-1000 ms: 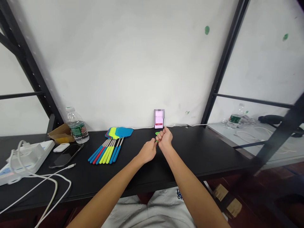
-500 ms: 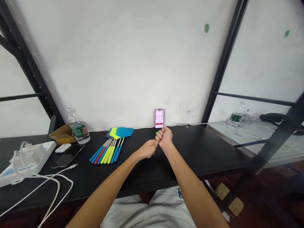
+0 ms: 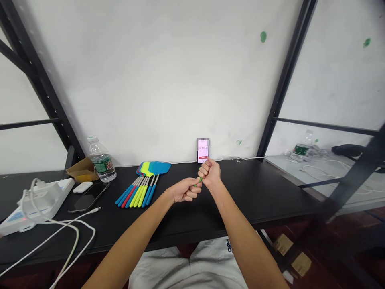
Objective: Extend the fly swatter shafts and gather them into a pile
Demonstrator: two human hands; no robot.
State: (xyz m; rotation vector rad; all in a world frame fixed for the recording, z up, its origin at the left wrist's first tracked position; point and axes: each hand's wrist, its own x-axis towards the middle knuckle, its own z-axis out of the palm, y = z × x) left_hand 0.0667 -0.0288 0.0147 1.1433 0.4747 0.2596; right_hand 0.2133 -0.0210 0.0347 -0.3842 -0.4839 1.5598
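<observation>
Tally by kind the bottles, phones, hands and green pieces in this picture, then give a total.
Bottles: 2 (desk bottle, side-table bottle)
Phones: 2 (upright phone, flat phone)
Hands: 2 (left hand, right hand)
Green pieces: 1 (green piece)
Total: 7

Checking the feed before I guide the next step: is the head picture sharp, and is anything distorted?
Head view: wide-angle distortion tilts the black metal shelf upright; the dark diagonal post at right is blurred; the upright smartphone's screen is pixelated; the slim green piece between the left hand and right hand is small, mostly hidden; lighting is even.
</observation>
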